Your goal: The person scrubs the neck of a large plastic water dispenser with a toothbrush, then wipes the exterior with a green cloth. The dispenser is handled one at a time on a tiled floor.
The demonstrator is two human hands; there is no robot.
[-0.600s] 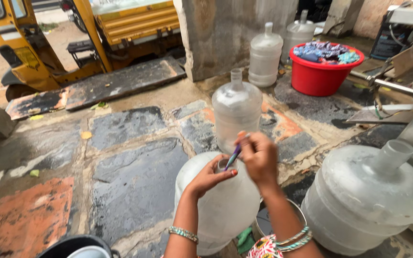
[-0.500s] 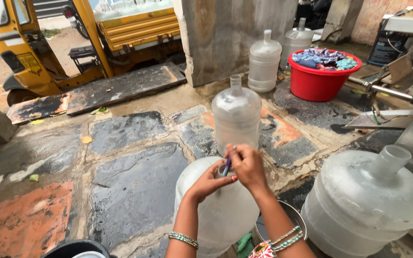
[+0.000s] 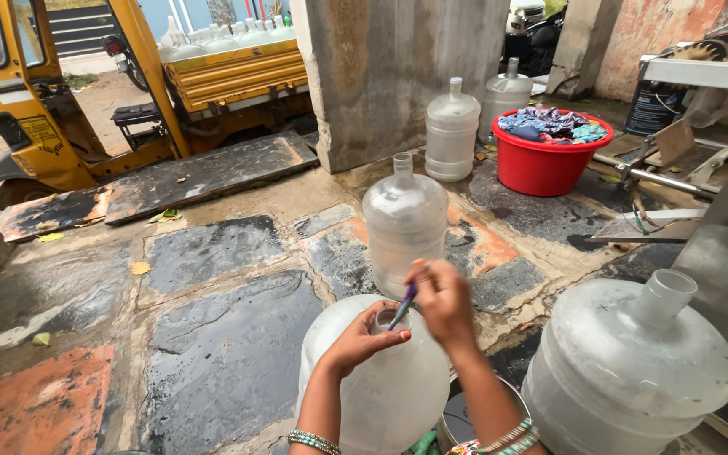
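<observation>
A large clear water jug [image 3: 381,383] stands on the wet stone floor [image 3: 212,337] just below the camera. Its neck is gripped by the left hand [image 3: 362,337], while a thin purple tool [image 3: 404,306] is pinched in the right hand [image 3: 446,301] at the mouth. Being empty, the jug is judged light but bulky, its wet, smooth plastic slippery; the neck is best taken hold of

Right hand [image 3: 446,302] motion-blurred; thin tool [image 3: 403,307] tip hidden in jug [image 3: 377,379] mouth. Jug base cut off at bottom edge. Metal basin [image 3: 463,414] mostly hidden behind forearm.
</observation>
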